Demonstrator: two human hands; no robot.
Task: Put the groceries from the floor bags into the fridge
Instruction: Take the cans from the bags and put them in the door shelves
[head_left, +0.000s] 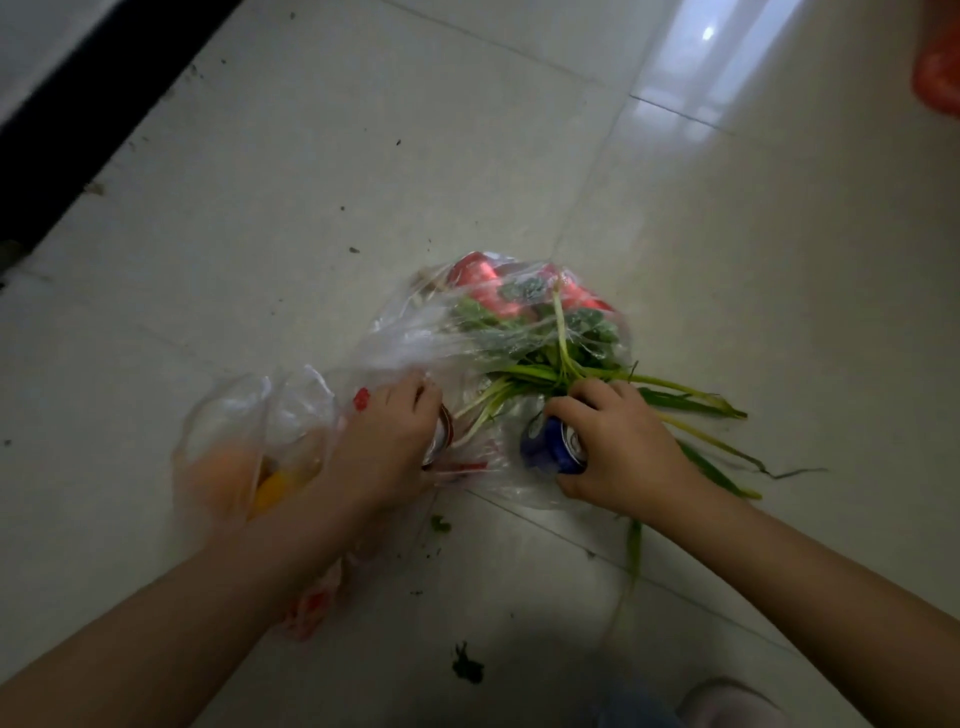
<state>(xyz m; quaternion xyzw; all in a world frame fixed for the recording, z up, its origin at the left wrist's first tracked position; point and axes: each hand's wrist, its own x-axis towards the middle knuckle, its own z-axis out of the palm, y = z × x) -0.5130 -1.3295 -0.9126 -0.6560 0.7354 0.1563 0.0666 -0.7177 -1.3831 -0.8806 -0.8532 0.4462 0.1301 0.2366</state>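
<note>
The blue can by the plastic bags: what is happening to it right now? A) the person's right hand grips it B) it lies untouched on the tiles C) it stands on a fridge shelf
A: the right hand curls its fingers round the blue can, beside the green stalks.

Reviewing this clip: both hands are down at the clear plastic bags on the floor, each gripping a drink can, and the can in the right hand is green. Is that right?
Not quite. The head view shows the can gripped by the right hand is blue, not green; the green belongs to the leafy stalks beside it. The rest holds: the left hand grips another can at the clear plastic bags on the floor.
</note>
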